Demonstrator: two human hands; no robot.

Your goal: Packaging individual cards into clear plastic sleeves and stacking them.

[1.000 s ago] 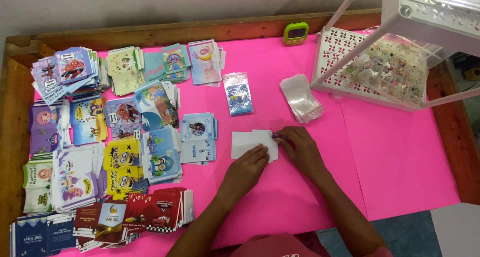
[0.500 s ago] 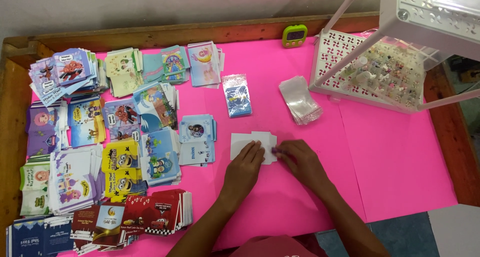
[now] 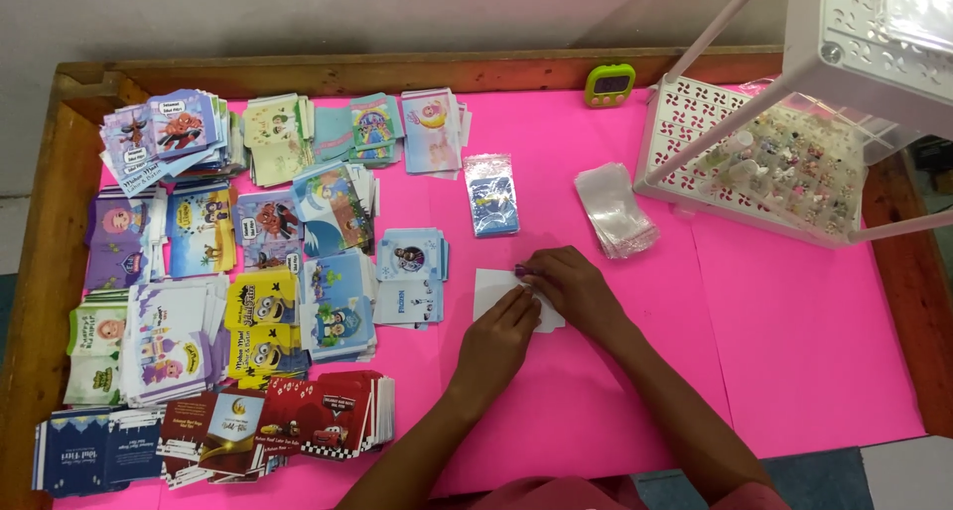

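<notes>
Under my two hands, left [image 3: 501, 336] and right [image 3: 568, 287], lies one white paper piece [image 3: 491, 290]. I count one sealed packet of blue cards [image 3: 492, 194], one stack of clear plastic sleeves [image 3: 617, 210], one green timer [image 3: 610, 83] and one white lattice rack [image 3: 784, 113] holding one clear box of small trinkets [image 3: 784, 158]. The printed card stacks [image 3: 248, 272] number roughly twenty; overlapping edges keep me from an exact count.

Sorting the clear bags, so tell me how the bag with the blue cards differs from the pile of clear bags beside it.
The filled bag holds blue cards; the clear bag pile looks empty. The filled bag is single and lies straight; the pile is fanned and angled. Both lie untouched on the pink table.
</notes>
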